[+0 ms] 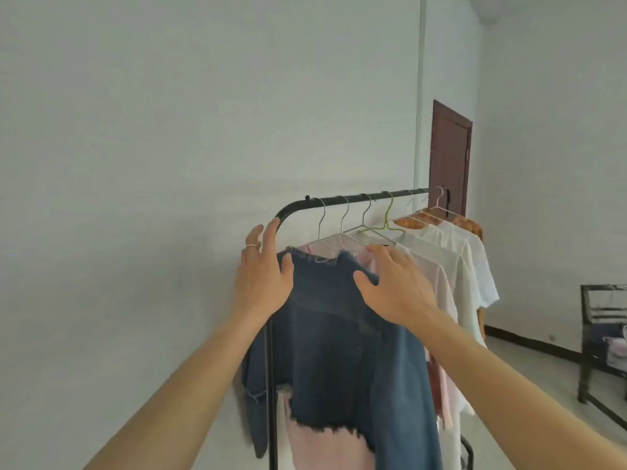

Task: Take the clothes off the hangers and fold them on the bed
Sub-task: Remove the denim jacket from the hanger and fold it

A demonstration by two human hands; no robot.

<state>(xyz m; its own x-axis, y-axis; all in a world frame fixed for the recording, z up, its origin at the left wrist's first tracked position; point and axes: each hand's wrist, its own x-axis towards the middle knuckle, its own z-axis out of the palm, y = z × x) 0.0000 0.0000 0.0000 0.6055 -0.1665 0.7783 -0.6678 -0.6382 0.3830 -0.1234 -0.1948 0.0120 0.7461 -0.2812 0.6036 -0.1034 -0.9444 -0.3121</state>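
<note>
At the near end of the black rack point(356, 197), the denim top point(332, 351) hangs on the first wire hanger point(320, 225), in front of a pink garment point(325, 446) and a row of white shirts point(451, 266). The person's left hand point(263, 276) lies against the shoulder by the rack's bend, and the right hand point(393, 286) lies against the other shoulder. Each grip is apart, fingers spread and fairly straight, closed on nothing. No bed shows from where I stand.

My worry is the frayed neckline. Pulled straight down, it could snag on the wire and drag the hanger off the rail, or tip the light rack. The crowding is another risk: the pink garment just behind could come along if the fingers gather too much cloth. Lifting the hook free first looks safer.
</note>
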